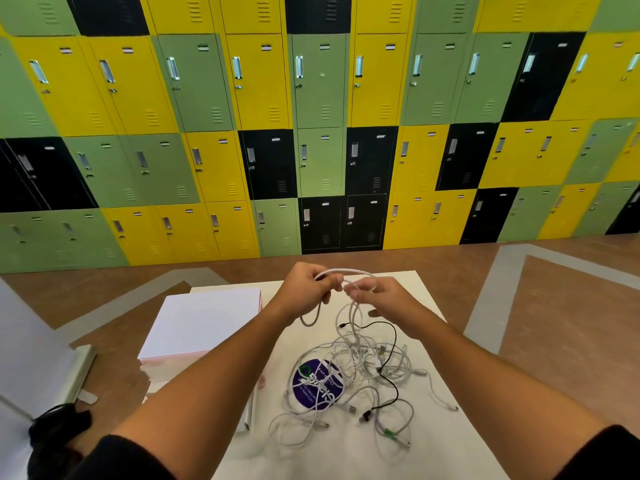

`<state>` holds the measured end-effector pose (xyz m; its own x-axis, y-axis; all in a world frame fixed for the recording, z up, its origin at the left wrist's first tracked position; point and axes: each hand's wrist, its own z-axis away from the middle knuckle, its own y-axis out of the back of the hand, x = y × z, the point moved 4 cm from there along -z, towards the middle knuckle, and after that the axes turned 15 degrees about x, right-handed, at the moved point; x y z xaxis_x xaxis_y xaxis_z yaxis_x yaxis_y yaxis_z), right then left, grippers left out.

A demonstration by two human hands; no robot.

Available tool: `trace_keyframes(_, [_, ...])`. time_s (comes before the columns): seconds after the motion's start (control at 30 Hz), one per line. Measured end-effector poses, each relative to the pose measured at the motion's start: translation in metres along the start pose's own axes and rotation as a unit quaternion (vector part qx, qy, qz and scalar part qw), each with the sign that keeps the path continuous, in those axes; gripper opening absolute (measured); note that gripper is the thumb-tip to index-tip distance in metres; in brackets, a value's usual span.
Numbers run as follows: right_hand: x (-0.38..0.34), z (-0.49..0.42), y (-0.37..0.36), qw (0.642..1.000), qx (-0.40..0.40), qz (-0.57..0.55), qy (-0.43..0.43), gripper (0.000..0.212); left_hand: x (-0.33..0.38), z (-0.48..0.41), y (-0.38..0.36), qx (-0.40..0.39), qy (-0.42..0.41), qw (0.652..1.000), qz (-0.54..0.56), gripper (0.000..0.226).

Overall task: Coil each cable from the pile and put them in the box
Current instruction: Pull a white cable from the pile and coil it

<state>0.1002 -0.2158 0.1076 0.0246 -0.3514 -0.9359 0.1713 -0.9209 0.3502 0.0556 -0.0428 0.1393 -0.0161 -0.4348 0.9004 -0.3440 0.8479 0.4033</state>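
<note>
The white cable (346, 271) is being held above the far part of the table (433, 438), arching in one loop between the two hands. The left hand (308, 285) is gripping it with curled fingers, and a short tail is hanging below the fist. The right hand (377, 296) is pinching it between thumb and fingertips, and the remaining length is dropping toward the pile (356, 379) of tangled cables lying nearer on the table. That length is possibly threading through the tangle, though the strands are too fine to trace.

The step in hand is judged to be forming the first turns of the coil. To do it well, the left hand should be anchoring the loop while the right hand is feeding equal turns. Slack should be drawn gently so that the black cable (393, 341) and its neighbours are not dragged along.

The pile is partly covering a round purple sticker (317, 386). The white box (204, 323) is sitting to the left of the pile.
</note>
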Motion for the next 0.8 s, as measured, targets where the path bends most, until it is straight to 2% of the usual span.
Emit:
trace_keyframes(0.13, [-0.007, -0.006, 0.008, 0.995, 0.082, -0.044, -0.019, 0.024, -0.01, -0.005, 0.008, 0.102, -0.001, 0.982, -0.158, 0.023])
trace_keyframes(0.23, [-0.01, -0.003, 0.019, 0.998, 0.063, -0.009, -0.014, 0.026, -0.021, -0.006, 0.025, 0.173, 0.0, 0.942, -0.288, 0.017])
trace_keyframes(0.37, [-0.003, -0.007, 0.033, 0.995, 0.072, 0.066, -0.017, 0.028, -0.034, -0.006, 0.038, 0.174, 0.009, 0.926, -0.336, 0.016])
trace_keyframes(0.43, [0.0, -0.009, 0.042, 0.993, 0.105, 0.04, -0.028, 0.027, -0.04, -0.006, 0.041, 0.158, 0.007, 0.927, -0.341, 0.016])
trace_keyframes(0.5, [0.002, -0.012, 0.056, 0.985, 0.159, -0.034, -0.054, 0.025, -0.045, -0.005, 0.043, 0.157, -0.003, 0.922, -0.354, 0.017])
trace_keyframes(0.6, [0.004, -0.013, 0.077, 0.964, 0.236, -0.078, -0.095, 0.031, -0.056, -0.007, 0.052, 0.176, 0.016, 0.932, -0.317, 0.014])
trace_keyframes(0.7, [0.009, -0.011, 0.097, 0.933, 0.319, -0.072, -0.151, 0.061, -0.073, -0.014, 0.06, 0.183, 0.087, 0.967, -0.155, 0.026])
trace_keyframes(0.73, [0.01, -0.01, 0.103, 0.928, 0.335, -0.045, -0.159, 0.068, -0.075, -0.013, 0.06, 0.166, 0.118, 0.975, -0.088, 0.031])
trace_keyframes(0.8, [0.009, -0.009, 0.11, 0.927, 0.348, 0.021, -0.138, 0.064, -0.074, -0.009, 0.055, 0.11, 0.152, 0.982, -0.016, 0.037])
